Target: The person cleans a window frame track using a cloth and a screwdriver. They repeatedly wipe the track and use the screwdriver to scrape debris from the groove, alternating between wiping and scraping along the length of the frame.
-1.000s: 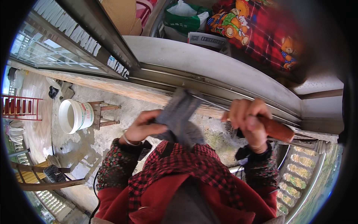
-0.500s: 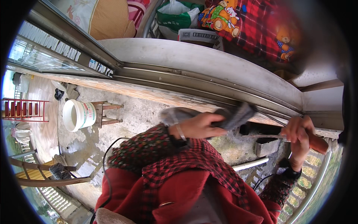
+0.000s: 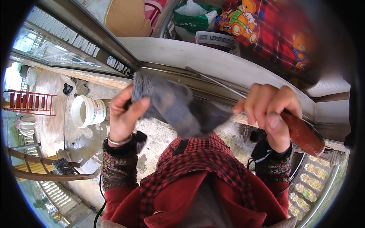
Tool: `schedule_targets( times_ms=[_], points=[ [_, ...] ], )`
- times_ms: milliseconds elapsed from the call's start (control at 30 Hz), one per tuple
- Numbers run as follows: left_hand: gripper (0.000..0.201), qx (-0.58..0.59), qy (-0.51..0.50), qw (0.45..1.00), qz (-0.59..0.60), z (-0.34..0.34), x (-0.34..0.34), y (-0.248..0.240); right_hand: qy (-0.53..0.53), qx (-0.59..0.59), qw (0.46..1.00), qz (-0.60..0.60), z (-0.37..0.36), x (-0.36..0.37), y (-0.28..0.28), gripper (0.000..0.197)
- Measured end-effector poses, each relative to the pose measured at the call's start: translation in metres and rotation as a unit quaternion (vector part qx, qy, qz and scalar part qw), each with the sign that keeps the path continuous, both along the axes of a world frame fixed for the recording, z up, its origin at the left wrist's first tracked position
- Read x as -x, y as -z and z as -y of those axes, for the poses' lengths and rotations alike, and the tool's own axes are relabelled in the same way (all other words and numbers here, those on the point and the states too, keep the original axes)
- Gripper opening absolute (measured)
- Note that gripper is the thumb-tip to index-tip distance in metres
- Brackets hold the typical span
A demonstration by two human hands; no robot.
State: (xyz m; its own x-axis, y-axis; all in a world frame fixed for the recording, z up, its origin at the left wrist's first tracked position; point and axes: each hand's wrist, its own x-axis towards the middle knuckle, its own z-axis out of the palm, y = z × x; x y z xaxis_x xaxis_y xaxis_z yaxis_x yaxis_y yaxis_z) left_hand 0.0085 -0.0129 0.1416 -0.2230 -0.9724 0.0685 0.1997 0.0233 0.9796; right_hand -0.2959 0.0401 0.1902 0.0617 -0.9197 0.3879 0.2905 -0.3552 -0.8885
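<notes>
My left hand (image 3: 127, 114) grips a grey knitted cloth (image 3: 163, 98) by its upper left part, thumb in front. The cloth hangs in loose folds over the window track (image 3: 173, 72), and motion smears its darker lower right end. In my right hand (image 3: 272, 110) is a long tool with a reddish-brown handle (image 3: 306, 136) and a thin metal shaft (image 3: 218, 82), its tip pointing up and left above the sill. The dark end of the cloth reaches close to my right fingertips; whether they touch it I cannot tell.
A white bucket (image 3: 88, 111) stands on the patchy concrete floor at left. Beyond the white sill (image 3: 171, 51) are a green-and-white bag (image 3: 194, 17), a cardboard box (image 3: 216, 39) and a red plaid bear-print fabric (image 3: 266, 30). A wooden chair (image 3: 53, 174) is at lower left.
My left hand has moved left and up with the cloth, which now spreads out between my hands. My right hand has shifted left and up, bringing the tool's shaft over the track.
</notes>
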Motion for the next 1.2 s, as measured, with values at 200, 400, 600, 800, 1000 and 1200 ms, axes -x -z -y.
schedule_targets(
  times_ms=[200,400,600,800,1000,1200],
  points=[
    [0.018,0.347,-0.034,0.818,0.457,0.056,0.001,0.043,0.013,0.020,1.000,0.020,0.014,-0.009,0.000,0.025],
    [0.016,0.358,0.078,0.694,0.620,0.062,0.029,0.026,0.091,0.047,0.995,0.016,-0.015,0.048,0.012,0.028],
    [0.017,0.463,0.159,0.657,0.574,0.022,0.134,0.047,0.180,0.095,0.977,0.071,-0.084,0.123,0.031,0.029],
    [0.020,0.355,0.343,0.841,0.220,-0.038,0.318,0.046,0.270,0.166,0.935,0.158,-0.174,0.186,0.013,0.031],
    [0.025,0.122,0.325,0.930,-0.122,-0.038,0.299,-0.009,0.220,0.236,0.899,0.295,-0.229,0.213,-0.024,0.034],
    [0.031,0.246,0.080,0.959,0.115,0.008,0.160,-0.039,0.136,0.189,0.940,0.249,-0.176,0.170,-0.011,0.034]
  ],
)
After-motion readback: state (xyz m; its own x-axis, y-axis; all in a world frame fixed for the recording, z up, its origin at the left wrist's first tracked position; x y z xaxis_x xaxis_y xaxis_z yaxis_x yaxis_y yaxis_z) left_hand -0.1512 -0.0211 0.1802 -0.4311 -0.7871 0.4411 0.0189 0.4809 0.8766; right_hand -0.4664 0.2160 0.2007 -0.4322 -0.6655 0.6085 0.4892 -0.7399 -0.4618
